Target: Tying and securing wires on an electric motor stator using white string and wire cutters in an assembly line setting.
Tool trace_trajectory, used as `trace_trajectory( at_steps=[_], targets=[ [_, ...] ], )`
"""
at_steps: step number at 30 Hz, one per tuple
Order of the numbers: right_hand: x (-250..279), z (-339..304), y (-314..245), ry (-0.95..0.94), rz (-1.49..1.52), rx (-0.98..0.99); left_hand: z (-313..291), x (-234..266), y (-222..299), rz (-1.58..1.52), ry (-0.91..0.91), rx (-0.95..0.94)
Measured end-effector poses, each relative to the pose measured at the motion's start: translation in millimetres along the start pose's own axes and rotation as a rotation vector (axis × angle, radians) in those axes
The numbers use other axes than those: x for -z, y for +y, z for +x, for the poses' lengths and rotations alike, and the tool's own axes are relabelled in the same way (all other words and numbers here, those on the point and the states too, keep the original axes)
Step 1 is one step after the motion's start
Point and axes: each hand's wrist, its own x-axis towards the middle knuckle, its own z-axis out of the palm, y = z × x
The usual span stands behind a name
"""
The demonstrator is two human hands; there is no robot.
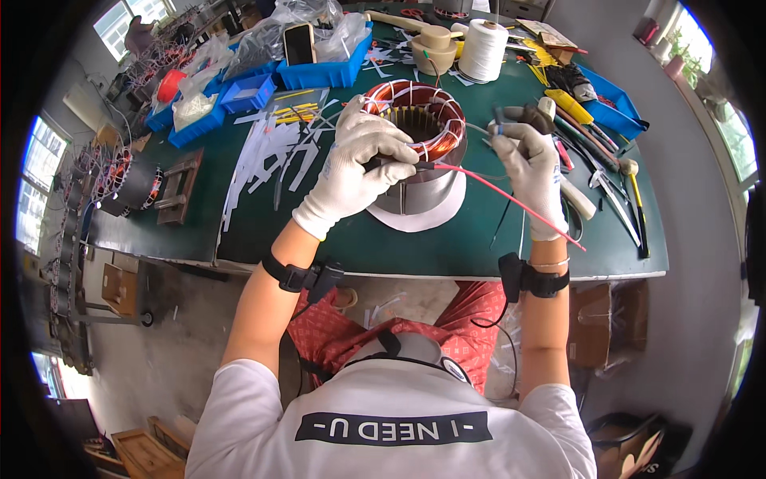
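Head view: on the smooth green tabletop (343, 247), clock directions being read from the copper-wound ring (416, 120), thin, flat white paper strips (267, 156) lie scattered toward 9 o'clock, and a glossy blue plastic tray (323, 76) stands at 10. The left hand (359, 164), in a soft white knitted glove, is at 8 o'clock, thumb and fingers closed on the dark end of a slim, bendy red sleeve (511, 197). The ring itself is shiny orange-brown wire bound with white lacing, above a grey cylindrical body (411, 194). A fat cone of white thread (483, 52) stands between 1 and 2. The right hand (533, 160), gloved alike, is near 4 o'clock, thumb and forefinger pinching a pale strand (476, 128) that runs to the ring. Beyond it lies a slender metal caliper (621, 211).

From the left hand, the ring sits just beside it at 2 o'clock; from the right, apart at 10.

The left glove covers part of the ring's near-left edge, the bore is dark inside, and a small blue bit at the right fingertips is blurred.
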Motion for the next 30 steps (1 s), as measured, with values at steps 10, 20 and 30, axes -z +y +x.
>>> trace_trajectory(
  at_steps=[10,20,30],
  targets=[
    [4.9,-5.2,28.6,-0.104,-0.411,0.460,-0.8,-0.9,-2.7,0.027,-0.005,-0.040],
    [-14.4,-12.5,-3.6,-0.173,-0.652,0.722,1.7,1.6,4.8,-0.011,-0.004,0.029],
    [-9.0,-7.6,-19.1,-0.237,-0.734,0.718,3.0,8.4,3.4,-0.108,-0.086,0.060]
  ],
)
